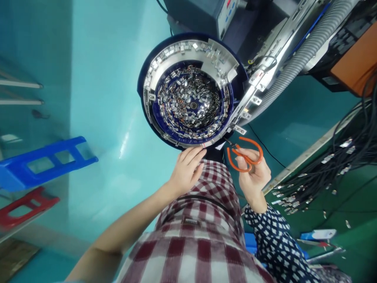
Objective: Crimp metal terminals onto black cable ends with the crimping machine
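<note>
A round vibratory feeder bowl (pixel 146 84) with a dark blue outer wall holds a heap of small shiny metal pieces (pixel 184 92), and more of them lie along its spiral ledges. At the bowl's near rim, my left hand (pixel 186 169) lies with its fingers stretched out and close together, the fingertips at the edge. My right hand (pixel 255 175) grips a pair of scissors (pixel 260 148) by the orange handles, right of the bowl's near edge. The dark scissor tips point up and left toward the rim; the blades show only in part.
A metal feed track (pixel 250 92) runs from the bowl to the upper right, beside a grey corrugated hose (pixel 297 65). A control box (pixel 197 15) stands behind. Bundled black cables (pixel 321 173) lie at right. Blue (pixel 44 161) and red (pixel 29 206) stools stand at left.
</note>
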{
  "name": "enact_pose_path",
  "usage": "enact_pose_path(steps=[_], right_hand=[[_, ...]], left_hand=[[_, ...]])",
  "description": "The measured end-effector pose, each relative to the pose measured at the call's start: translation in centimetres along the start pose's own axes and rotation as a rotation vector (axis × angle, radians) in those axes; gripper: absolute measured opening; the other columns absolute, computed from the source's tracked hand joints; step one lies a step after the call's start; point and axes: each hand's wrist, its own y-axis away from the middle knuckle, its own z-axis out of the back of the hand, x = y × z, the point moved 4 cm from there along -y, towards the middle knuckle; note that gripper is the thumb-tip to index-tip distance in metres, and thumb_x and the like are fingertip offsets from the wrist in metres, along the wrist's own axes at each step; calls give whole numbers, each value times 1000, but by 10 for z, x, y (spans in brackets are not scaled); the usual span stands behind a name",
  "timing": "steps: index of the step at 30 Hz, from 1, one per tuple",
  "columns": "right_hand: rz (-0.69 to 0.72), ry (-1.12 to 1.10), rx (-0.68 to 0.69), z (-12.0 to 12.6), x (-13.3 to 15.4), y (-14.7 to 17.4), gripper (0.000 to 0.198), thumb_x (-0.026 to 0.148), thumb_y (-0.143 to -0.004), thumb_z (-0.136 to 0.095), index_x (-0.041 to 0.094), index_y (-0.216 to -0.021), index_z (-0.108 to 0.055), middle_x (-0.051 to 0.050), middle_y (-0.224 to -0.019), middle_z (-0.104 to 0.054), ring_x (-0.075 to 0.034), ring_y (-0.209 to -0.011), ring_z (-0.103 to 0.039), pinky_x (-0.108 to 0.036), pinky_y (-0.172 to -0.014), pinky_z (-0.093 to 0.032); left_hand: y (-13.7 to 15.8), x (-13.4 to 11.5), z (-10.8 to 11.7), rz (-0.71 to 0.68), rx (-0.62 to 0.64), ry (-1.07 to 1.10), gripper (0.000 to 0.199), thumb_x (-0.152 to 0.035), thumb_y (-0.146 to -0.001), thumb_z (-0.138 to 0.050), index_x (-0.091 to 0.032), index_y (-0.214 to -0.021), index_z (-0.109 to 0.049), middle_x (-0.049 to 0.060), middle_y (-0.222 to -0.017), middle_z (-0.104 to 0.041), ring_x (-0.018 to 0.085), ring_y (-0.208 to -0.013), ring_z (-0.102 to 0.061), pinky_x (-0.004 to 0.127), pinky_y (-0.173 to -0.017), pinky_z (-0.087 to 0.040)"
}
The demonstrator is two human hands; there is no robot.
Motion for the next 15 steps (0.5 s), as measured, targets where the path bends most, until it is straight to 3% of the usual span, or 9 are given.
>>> enact_pose_path(steps=[15], right_hand=[[15, -15, -13, 3, -3, 3, 20, 22, -87, -68, 25, -107, -71, -5, -98, -74, -24, -91, -72, -41, -81, -58]], left_hand=[[-4, -2, 0, 13, 25, -20, 44, -22, -98, -48, -18, -142, -46, 14, -144, -53, 28, -133, -47, 47, -109, -39]])
